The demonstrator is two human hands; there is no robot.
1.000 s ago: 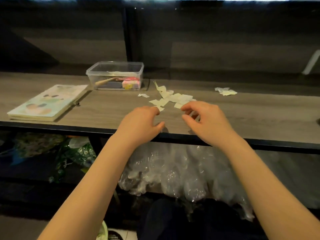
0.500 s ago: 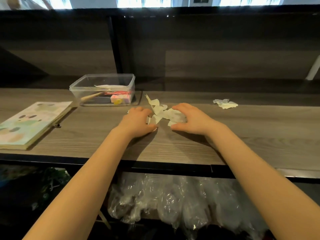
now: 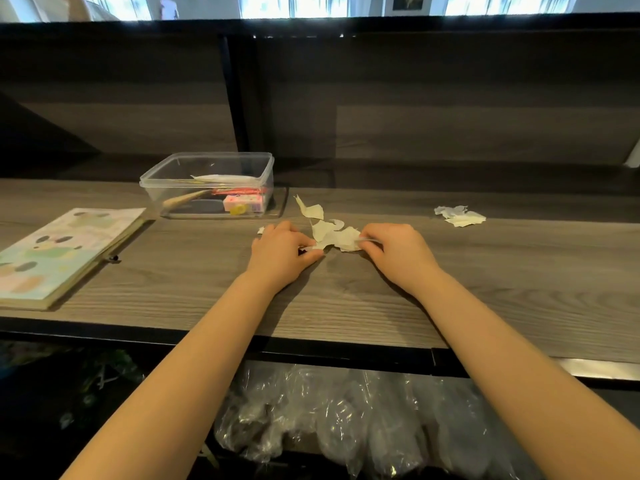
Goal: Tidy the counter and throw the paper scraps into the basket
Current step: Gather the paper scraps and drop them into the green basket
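At the middle of the counter [image 3: 346, 299] the left hand [image 3: 280, 252] and the right hand [image 3: 398, 252] press in on the paper scraps [image 3: 334, 235] from either side. Each has its fingers curled down and its thumb tucked in, pinching the edge of the pale torn pieces that lie bunched between them. From where I stand this looks like the gathering step: the heap is being drawn together but is not yet lifted. One loose scrap [image 3: 313, 210] lies just beyond the pile, a tiny one [image 3: 260, 230] peeps out beside the left knuckles, and a second heap [image 3: 459, 215] sits well apart to the right. Farther left are a clear box [image 3: 207, 168] holding small oddments and a book [image 3: 62, 251] lying flat near the edge. Crinkled plastic bags [image 3: 329, 410] hang below the counter. I can see no basket. Next, I'd say, the hands need a snug, cupped hold so that no flimsy piece slips out, then a look round for the basket.
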